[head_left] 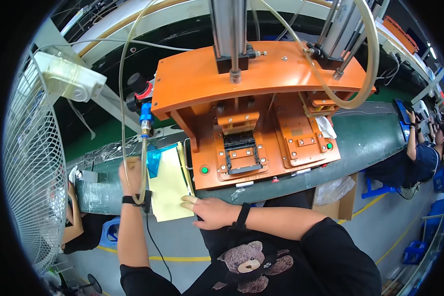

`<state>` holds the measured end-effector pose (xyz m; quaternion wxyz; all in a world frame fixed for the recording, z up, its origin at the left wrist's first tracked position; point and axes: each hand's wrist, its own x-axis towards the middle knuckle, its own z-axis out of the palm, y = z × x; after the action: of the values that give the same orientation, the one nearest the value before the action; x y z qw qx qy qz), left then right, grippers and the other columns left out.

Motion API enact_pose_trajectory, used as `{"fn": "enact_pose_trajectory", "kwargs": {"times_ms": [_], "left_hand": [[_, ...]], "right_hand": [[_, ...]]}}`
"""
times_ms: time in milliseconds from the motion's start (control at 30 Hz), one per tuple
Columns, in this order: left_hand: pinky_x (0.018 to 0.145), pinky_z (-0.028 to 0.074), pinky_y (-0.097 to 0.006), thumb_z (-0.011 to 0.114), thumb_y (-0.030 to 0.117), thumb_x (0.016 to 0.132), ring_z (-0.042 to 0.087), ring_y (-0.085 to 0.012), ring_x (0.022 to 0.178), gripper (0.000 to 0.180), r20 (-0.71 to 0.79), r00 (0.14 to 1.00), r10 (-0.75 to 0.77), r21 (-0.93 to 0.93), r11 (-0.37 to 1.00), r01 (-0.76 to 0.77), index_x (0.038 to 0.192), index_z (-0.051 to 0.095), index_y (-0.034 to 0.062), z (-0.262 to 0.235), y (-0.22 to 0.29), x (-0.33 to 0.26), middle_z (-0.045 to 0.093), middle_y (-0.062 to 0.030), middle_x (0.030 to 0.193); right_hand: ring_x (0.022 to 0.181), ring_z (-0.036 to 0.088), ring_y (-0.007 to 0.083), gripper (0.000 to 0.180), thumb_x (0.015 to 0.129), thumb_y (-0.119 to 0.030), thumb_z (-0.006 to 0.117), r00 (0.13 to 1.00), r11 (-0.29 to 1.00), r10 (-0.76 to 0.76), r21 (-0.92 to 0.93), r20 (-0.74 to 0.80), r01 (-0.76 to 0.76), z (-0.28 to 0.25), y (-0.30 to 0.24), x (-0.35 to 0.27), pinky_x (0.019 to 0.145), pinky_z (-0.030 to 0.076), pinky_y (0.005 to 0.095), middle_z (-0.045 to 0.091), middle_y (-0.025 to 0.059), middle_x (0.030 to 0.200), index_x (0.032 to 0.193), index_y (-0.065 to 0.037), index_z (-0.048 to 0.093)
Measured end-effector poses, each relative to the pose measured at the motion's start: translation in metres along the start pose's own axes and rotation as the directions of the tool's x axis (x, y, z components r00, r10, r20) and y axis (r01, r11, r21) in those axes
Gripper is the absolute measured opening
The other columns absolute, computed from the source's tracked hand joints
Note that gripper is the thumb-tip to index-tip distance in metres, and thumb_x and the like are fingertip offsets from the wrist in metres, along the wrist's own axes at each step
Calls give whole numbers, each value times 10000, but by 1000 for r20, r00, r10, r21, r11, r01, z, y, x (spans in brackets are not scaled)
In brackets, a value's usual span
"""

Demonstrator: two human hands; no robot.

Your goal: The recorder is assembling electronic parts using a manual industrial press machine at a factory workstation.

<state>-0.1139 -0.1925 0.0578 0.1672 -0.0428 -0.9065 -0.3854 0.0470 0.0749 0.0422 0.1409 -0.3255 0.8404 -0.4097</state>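
Observation:
A stack of pale yellow sheets (pixel 170 182) lies at the bench's front edge, left of the orange press, its lower end jutting over. My right hand (pixel 214 213) reaches in from the right, its fingertips touching the stack's lower right corner and its thumb apart from them. Beyond the stack's left side is my left hand (pixel 129 177), near a translucent blue film (pixel 154 160). A clear hose crosses that hand, and its fingers are hidden. In the orange press (pixel 266 98), a black rectangular frame-shaped part (pixel 240 153) sits in the left fixture.
A right-hand fixture (pixel 301 143) with a white cloth (pixel 325 127) is on the same press. A fan cage (pixel 34 163) stands at far left. An open cardboard box (pixel 349 200) holds clear plastic below the green bench (pixel 367 135). Other people sit at both sides.

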Motion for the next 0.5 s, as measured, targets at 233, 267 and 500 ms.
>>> {"fn": "enact_pose_trajectory", "kwargs": {"times_ms": [233, 267, 500], "left_hand": [[622, 533, -257, 617, 226, 940, 680, -209, 794, 259, -371, 830, -416, -385, 882, 270, 1054, 602, -6, -189, -150, -22, 645, -81, 930], [727, 534, -265, 596, 193, 953, 665, -210, 886, 282, -357, 808, -469, -579, 790, 203, 1158, 556, 3, -196, -140, -44, 625, -83, 1018], [752, 478, -239, 680, 140, 879, 558, -99, 804, 221, 275, 954, -123, -640, 716, 277, 1009, 521, 56, -208, 29, -210, 557, -13, 896]], "right_hand": [[1008, 614, 361, 538, 831, -207, 645, 990, 991, -131, 26, -54, 133, -16, -17, -2, 847, 523, 441, 470, 168, 1375, 1319, -50, 479], [952, 622, 334, 494, 821, -200, 661, 965, 981, -192, -41, -176, 188, -35, -25, -15, 806, 527, 420, 513, 156, 1316, 1274, -56, 525], [1056, 531, 288, 281, 745, -203, 724, 737, 798, -228, -555, -636, -232, -154, -29, -98, 887, 412, 443, 597, 74, 1186, 996, -88, 669]]}}
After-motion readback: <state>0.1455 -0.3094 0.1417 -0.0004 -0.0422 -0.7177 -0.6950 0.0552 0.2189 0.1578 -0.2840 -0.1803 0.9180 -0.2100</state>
